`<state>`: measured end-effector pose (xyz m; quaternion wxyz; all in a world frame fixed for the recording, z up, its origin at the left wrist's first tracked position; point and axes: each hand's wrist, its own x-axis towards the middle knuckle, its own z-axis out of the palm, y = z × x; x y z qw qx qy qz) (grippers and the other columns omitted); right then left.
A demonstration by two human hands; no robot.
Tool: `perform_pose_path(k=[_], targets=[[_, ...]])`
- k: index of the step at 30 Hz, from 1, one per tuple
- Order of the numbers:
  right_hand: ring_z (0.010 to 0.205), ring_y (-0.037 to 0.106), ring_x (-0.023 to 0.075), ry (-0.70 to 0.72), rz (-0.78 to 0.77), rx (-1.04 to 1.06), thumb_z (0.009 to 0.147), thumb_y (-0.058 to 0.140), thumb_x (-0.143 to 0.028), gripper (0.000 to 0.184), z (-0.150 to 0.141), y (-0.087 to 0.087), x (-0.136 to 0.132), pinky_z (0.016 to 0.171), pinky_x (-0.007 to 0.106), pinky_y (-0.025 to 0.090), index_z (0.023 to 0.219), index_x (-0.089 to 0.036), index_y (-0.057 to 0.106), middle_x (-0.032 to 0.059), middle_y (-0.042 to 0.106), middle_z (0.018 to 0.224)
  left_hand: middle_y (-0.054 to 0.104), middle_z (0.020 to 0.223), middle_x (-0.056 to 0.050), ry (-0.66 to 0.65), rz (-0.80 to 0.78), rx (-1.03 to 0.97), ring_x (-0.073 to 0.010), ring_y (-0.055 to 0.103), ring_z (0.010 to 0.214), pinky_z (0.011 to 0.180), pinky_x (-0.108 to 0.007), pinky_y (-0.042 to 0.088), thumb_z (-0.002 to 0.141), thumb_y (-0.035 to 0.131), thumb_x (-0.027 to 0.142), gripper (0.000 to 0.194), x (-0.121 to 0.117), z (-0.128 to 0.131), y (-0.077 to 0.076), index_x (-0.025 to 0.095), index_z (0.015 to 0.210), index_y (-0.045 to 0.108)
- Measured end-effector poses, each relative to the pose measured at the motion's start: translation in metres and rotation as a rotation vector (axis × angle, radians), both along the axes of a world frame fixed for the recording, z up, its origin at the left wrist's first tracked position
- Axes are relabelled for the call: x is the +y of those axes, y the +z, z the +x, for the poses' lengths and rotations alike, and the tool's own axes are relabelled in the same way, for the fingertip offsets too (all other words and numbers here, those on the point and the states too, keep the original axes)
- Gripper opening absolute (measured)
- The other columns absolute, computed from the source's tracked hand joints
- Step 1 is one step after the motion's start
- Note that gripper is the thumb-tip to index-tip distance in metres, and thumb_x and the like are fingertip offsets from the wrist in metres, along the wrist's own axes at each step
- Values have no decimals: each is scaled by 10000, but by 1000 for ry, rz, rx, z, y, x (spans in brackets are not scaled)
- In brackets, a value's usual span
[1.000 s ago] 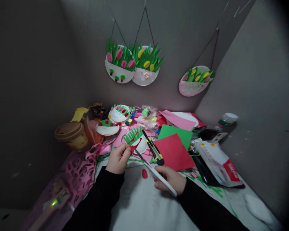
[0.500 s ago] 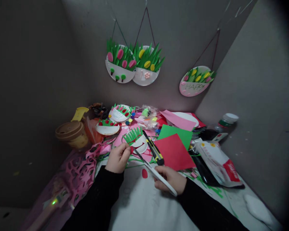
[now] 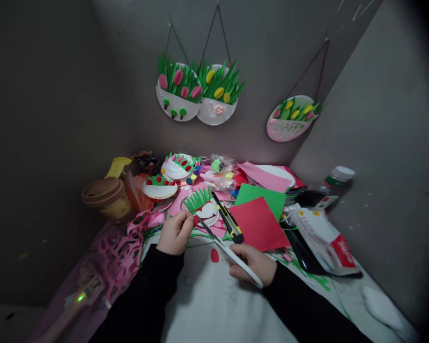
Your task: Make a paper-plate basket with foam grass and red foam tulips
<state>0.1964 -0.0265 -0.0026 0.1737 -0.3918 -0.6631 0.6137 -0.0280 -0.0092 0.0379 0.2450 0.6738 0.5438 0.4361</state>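
My left hand [image 3: 176, 232] is closed in a pinch on a small piece of red paper [image 3: 196, 220], mostly hidden by the fingers. In my right hand [image 3: 253, 264] is a pair of scissors [image 3: 245, 267] with white handles, its blades pointing up and left to the red piece. A red paper oval [image 3: 215, 256] lies on the white table cover below the blades. Just beyond the hands are a small white plate piece [image 3: 209, 212] and a fringed green paper strip [image 3: 197, 200]. A yellow and black utility knife [image 3: 229, 219] lies right of them.
Red paper [image 3: 260, 224] and green paper [image 3: 264, 196] sheets lie right of the knife. Pink cut-out scraps [image 3: 119, 247] and a brown-lidded cup [image 3: 105, 195] stand left. A white and red packet [image 3: 323, 238] and a bottle [image 3: 339, 176] are at right. Paper-plate baskets [image 3: 218, 112] hang on the wall.
The red piece at the blades shows a slightly different outline, and the scissor blades look a little closer together. Both hands stay nearly in place; the view has shifted slightly.
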Motion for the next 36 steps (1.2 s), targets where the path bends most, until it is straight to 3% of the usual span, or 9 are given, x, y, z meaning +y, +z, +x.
perform_pose_path(k=[11, 16, 18, 20, 23, 25, 31, 34, 36], targets=[[462, 362, 57, -29, -45, -13, 598, 618, -256, 220, -1, -6, 0, 427, 184, 259, 641, -188, 412, -79, 385, 515, 447, 542, 36, 84, 7, -57, -112, 412, 531, 535, -229, 313, 792, 436, 337, 240, 1, 2, -2, 185, 613, 486], [440, 358, 55, -107, -12, 11, 608, 668, -349, 314, -1, -9, 1, 401, 188, 258, 625, -191, 397, -77, 390, 508, 470, 574, 26, 65, 1, -49, -118, 436, 561, 549, -226, 345, 807, 435, 339, 240, 2, -2, 1, 181, 644, 512], [415, 375, 56, -142, -21, 36, 620, 666, -411, 341, 1, -10, 3, 382, 187, 272, 653, -190, 409, -77, 408, 504, 540, 648, -5, 4, -1, -15, -134, 495, 626, 599, -237, 387, 808, 439, 310, 217, 4, -3, 0, 168, 693, 558], [383, 394, 61, -180, -38, 57, 631, 654, -466, 367, 3, -10, 5, 361, 190, 297, 702, -186, 427, -80, 425, 493, 615, 737, -49, -136, -41, 57, -158, 555, 713, 667, -258, 419, 797, 445, 260, 206, 4, -3, -3, 155, 736, 611], [362, 423, 70, -220, -33, 71, 648, 634, -511, 399, 6, -11, 8, 345, 193, 325, 751, -178, 439, -79, 446, 488, 681, 732, -58, -435, -247, 157, -166, 604, 682, 633, -256, 442, 748, 502, 203, 181, 3, 2, -12, 166, 830, 659], [364, 436, 72, -224, -20, 81, 658, 621, -526, 407, 7, -12, 8, 343, 190, 328, 765, -174, 446, -78, 449, 494, 688, 665, -34, -550, -387, 180, -154, 613, 598, 555, -229, 432, 709, 551, 184, 202, 1, 6, -20, 179, 884, 652], [366, 443, 65, -196, -22, 101, 647, 620, -555, 433, 6, -13, 6, 342, 181, 324, 762, -174, 447, -82, 448, 499, 688, 645, -10, -618, -551, 158, -145, 633, 598, 537, -205, 426, 656, 625, 197, 166, -1, 15, -36, 178, 819, 601], [367, 447, 68, -202, -40, 109, 634, 631, -554, 439, 6, -13, 6, 340, 185, 325, 754, -177, 443, -81, 454, 503, 663, 625, 5, -577, -499, 189, -136, 604, 564, 515, -204, 403, 646, 652, 245, 166, 0, 15, -37, 182, 784, 584], [358, 440, 67, -210, -53, 104, 637, 636, -539, 426, 6, -13, 5, 332, 184, 317, 755, -177, 446, -82, 455, 497, 624, 597, 12, -469, -393, 283, -130, 559, 532, 498, -213, 374, 679, 628, 308, 150, 3, 13, -36, 185, 754, 586]])
